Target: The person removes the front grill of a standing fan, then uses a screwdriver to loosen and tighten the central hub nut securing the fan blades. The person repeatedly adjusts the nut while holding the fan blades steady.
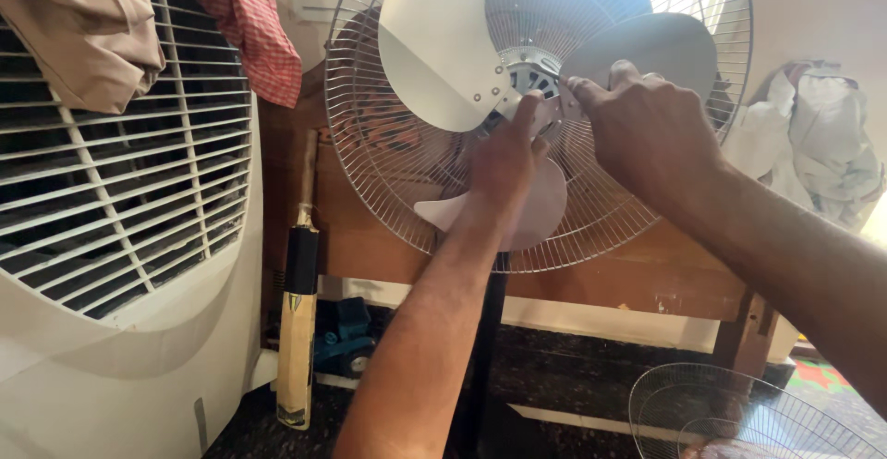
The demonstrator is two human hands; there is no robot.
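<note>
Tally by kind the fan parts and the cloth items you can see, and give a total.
Pale grey metal fan blades: 3
Round wire fan guards: 2, the rear one behind the blades and a loose one at the lower right
Hanging or heaped cloths: 3, beige, red checked, white
Total: 8
The left hand and right hand are at the metal hub.

Bright backlight, perhaps slight glare

Pale grey fan blades (pixel 443 43) on a silver wire guard (pixel 370 145), red-checked cloth (pixel 248 25) above, white cooler (pixel 120 237) left, perhaps a teal toy (pixel 344 337) below.
</note>
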